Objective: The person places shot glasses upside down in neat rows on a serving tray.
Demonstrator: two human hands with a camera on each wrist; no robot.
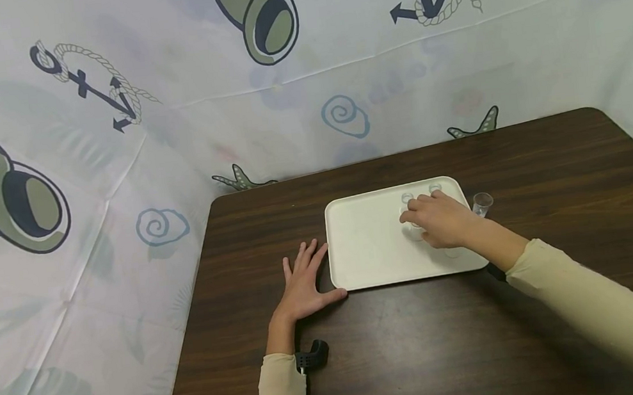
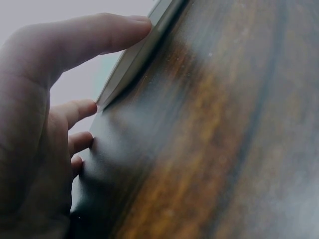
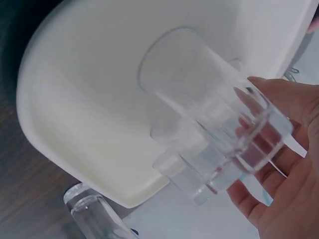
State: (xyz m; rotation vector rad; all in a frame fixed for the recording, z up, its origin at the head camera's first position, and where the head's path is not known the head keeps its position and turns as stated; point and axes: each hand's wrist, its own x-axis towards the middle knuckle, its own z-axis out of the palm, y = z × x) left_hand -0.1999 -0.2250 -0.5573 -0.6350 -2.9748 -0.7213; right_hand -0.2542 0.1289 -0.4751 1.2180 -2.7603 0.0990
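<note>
A cream rectangular tray (image 1: pixel 364 237) lies on the table with several small clear shot glasses on its right part. My right hand (image 1: pixel 443 219) is over them, its thumb and fingers curled around a shot glass (image 1: pixel 415 233) that it partly covers. In the right wrist view another shot glass (image 3: pixel 172 64) stands in front of the fingers, so the grip shows only through clear walls. My left hand (image 1: pixel 303 292) lies on the table with fingers spread. Its thumb (image 2: pixel 109 32) touches the tray's near left corner, and a fingertip meets the left edge.
One more shot glass (image 1: pixel 482 204) stands on the dark wooden table (image 1: pixel 402 349), just off the tray's right edge. A patterned cloth (image 1: pixel 308 115) hangs behind the table and along its left side. A black wrist device (image 1: pixel 312 355) sits at the left cuff.
</note>
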